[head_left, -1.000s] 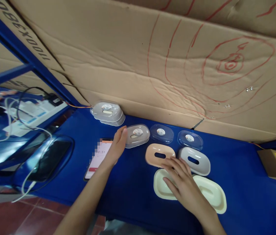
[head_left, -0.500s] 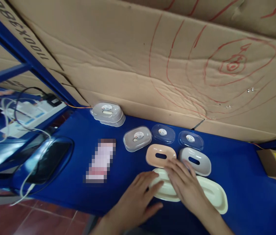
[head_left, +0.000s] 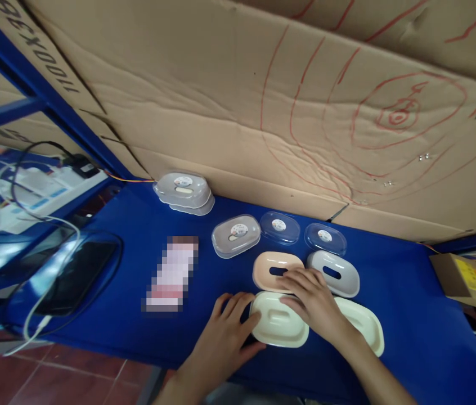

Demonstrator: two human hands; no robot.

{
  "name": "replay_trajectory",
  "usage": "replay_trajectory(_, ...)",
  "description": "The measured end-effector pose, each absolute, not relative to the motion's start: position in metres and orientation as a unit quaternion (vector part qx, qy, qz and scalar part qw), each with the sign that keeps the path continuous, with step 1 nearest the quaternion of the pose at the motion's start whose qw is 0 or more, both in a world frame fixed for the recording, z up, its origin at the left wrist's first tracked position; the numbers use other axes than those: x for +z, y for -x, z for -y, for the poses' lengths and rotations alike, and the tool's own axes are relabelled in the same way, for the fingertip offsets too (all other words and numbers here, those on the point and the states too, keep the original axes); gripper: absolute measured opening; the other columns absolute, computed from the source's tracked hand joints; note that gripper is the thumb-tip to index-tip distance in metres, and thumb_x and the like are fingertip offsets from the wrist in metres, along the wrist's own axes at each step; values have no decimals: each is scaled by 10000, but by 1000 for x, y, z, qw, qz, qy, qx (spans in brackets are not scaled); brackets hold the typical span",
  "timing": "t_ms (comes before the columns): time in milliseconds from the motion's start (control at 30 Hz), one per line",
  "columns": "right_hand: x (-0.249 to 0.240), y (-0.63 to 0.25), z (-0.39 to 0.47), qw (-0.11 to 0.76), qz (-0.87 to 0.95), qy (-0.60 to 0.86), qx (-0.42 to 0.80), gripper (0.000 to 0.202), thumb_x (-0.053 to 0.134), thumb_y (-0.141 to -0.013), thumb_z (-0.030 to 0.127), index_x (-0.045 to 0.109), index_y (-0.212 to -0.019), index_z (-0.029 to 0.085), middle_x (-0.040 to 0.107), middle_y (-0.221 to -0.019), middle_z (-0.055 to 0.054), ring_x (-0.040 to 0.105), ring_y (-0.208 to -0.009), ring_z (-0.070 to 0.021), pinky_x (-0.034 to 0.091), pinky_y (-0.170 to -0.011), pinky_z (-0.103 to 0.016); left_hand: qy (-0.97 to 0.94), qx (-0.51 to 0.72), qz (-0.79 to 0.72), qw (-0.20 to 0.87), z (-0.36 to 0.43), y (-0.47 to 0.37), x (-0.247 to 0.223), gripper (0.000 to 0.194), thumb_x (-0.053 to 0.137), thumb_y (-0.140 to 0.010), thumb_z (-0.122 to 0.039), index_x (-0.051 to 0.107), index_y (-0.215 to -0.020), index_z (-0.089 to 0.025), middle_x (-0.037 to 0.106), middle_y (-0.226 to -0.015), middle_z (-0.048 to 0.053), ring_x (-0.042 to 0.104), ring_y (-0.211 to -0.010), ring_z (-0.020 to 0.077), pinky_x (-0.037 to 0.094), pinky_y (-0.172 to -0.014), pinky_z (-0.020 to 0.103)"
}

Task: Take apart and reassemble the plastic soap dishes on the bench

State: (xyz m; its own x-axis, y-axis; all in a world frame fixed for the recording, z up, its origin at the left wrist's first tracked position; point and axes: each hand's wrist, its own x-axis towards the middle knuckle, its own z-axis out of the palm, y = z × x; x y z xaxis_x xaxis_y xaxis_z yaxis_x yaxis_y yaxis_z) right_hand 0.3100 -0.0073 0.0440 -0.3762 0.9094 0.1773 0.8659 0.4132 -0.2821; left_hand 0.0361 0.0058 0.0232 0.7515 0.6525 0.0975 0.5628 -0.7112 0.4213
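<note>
Below the peach slotted tray (head_left: 269,281), my left hand (head_left: 232,332) is at the left edge of a pale green oval dish (head_left: 280,326), its fingers apart. My right hand (head_left: 316,301) reaches over the peach tray's lower right edge with its fingers spread; whether it touches the tray cannot be told. Partly under my right forearm lies a second pale green dish (head_left: 367,326). A grey slotted tray (head_left: 343,275) sits right of the peach one. Behind them lie two clear lids, one in the middle (head_left: 286,229) and one to the right (head_left: 333,242).
A lidded grey container (head_left: 236,236) and a stack of clear-lidded ones (head_left: 183,191) are at the back left. A blurred pink item (head_left: 173,275), a black phone (head_left: 80,275) with cables and a power strip (head_left: 48,194) lie left. A cardboard box (head_left: 470,284) is at right.
My left hand has moved slightly left, to the green dish's edge. My right hand has shifted up over the peach tray, uncovering more of that dish. The whole view has shifted slightly.
</note>
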Motion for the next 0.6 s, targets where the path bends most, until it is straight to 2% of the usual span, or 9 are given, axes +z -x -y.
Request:
replay_trajectory(133, 47, -325, 6, 146, 812, 555, 104, 340, 714, -1007, 364, 684, -1333, 276, 738, -1300, -86, 645, -1259, -290, 483, -1045, -473, -915, 128, -332, 188, -6, -35, 27, 411, 890, -817, -371, 668, -1139, -243, 646, -1371, 154, 623, -1275, 394, 448, -1090, 646)
replay_trajectory(267, 63, -330, 10, 169, 795, 571, 116, 251, 615, -1068, 358, 694, -1287, 267, 754, -1243, -90, 674, -1164, -273, 478, -1014, -473, -899, 165, -344, 215, -7, -37, 21, 447, 871, -832, -374, 627, -1181, -241, 645, -1421, 140, 615, -1324, 372, 438, -1126, 603)
replay_trajectory(367, 72, -316, 19, 183, 806, 543, 152, 258, 625, -1061, 394, 689, -1278, 269, 761, -1218, -77, 682, -1131, -257, 485, -1010, -458, -877, 207, -371, 223, -8, -40, 9, 739, 895, -810, -309, 488, -1421, -229, 640, -1457, 170, 608, -1355, 373, 453, -1102, 576)
replay_trajectory(467, 74, -298, 31, 154, 833, 499, 184, 272, 621, -1068, 336, 660, -1336, 314, 729, -1336, -38, 640, -1274, -246, 418, -1152, -500, -859, 230, -401, 220, -8, -42, 1, 1068, 906, -788, -236, 240, -1622, -226, 529, -1583, 229, 555, -1428, 382, 446, -1110, 559)
replay_trajectory(533, 72, -289, 37, 141, 842, 490, 175, 310, 577, -1085, 259, 634, -1385, 312, 709, -1396, -33, 603, -1354, -236, 367, -1218, -522, -861, 224, -395, 230, -10, -41, 0, 1169, 911, -780, -215, 147, -1664, -253, 450, -1649, 232, 520, -1468, 378, 430, -1134, 554)
replay_trajectory(600, 69, -287, 40, 132, 854, 480, 152, 348, 542, -1087, 191, 619, -1415, 280, 699, -1425, -43, 588, -1385, -223, 386, -1222, -498, -866, 205, -380, 251, -13, -39, 2, 1208, 916, -773, -195, 117, -1675, -289, 456, -1655, 203, 517, -1475, 362, 420, -1153, 543)
